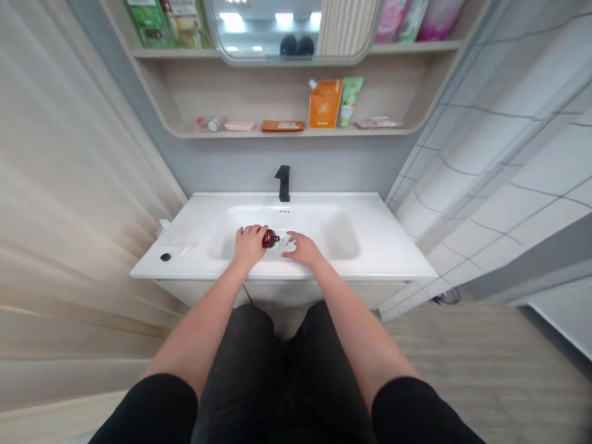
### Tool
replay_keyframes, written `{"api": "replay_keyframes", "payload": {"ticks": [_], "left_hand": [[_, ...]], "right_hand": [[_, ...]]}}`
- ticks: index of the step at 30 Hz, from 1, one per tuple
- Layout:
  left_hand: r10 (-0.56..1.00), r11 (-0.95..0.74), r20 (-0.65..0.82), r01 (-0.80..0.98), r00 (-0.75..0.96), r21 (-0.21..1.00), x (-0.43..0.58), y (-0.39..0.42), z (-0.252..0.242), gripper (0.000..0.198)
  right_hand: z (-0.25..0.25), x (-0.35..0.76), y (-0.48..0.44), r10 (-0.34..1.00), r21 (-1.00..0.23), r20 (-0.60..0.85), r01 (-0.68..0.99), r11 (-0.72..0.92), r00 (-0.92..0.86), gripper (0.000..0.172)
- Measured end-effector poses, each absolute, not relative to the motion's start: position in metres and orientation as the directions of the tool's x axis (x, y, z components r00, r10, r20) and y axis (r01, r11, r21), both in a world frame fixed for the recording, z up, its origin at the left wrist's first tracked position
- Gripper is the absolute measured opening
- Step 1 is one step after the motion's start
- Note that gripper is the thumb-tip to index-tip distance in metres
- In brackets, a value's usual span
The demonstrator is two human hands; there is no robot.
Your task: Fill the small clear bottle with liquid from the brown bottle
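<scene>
Left hand [250,245] grips brown bottle [269,238] — right hand [301,249] beside.

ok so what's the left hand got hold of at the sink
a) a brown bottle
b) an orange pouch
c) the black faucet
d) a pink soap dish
a, the left hand is closed on the brown bottle, which is held above the white sink basin

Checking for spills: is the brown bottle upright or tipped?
Tipped: the brown bottle lies sideways under the left hand, its neck pointing toward the right hand.
</scene>
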State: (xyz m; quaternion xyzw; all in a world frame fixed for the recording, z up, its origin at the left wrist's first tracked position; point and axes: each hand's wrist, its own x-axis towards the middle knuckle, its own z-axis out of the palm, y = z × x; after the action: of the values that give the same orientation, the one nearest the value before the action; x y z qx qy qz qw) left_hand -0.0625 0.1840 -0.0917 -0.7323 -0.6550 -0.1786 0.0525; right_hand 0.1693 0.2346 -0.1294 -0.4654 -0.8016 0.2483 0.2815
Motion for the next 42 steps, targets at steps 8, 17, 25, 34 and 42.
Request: {"api": "replay_keyframes", "payload": {"ticks": [8,17,25,34,42], "left_hand": [[0.932,-0.147,0.353,0.979,0.088,0.144,-0.0626,0.1831,-0.0917,0.062],[0.902,-0.161,0.415,0.985,0.12,0.065,-0.0644,0.1844,-0.0954,0.055],[0.892,-0.176,0.43,0.983,0.137,0.052,-0.0646,0.184,-0.0956,0.055],[0.885,-0.182,0.443,0.982,0.141,0.051,-0.0654,0.1846,-0.0964,0.055],[0.886,-0.179,0.444,0.982,0.137,0.056,-0.0648,0.1844,-0.0954,0.054]], "right_hand": [[-0.1275,0.1692,0.2332,0.888,-0.649,0.214,0.62,0.44,-0.406,0.09],[-0.1263,0.1689,0.2328,0.891,-0.646,0.208,0.627,0.435,-0.405,0.09],[-0.1285,0.1688,0.2334,0.891,-0.648,0.219,0.623,0.437,-0.397,0.09],[-0.127,0.169,0.2326,0.884,-0.632,0.237,0.627,0.456,-0.403,0.087],[-0.1239,0.1686,0.231,0.888,-0.622,0.22,0.643,0.447,-0.404,0.088]]}}
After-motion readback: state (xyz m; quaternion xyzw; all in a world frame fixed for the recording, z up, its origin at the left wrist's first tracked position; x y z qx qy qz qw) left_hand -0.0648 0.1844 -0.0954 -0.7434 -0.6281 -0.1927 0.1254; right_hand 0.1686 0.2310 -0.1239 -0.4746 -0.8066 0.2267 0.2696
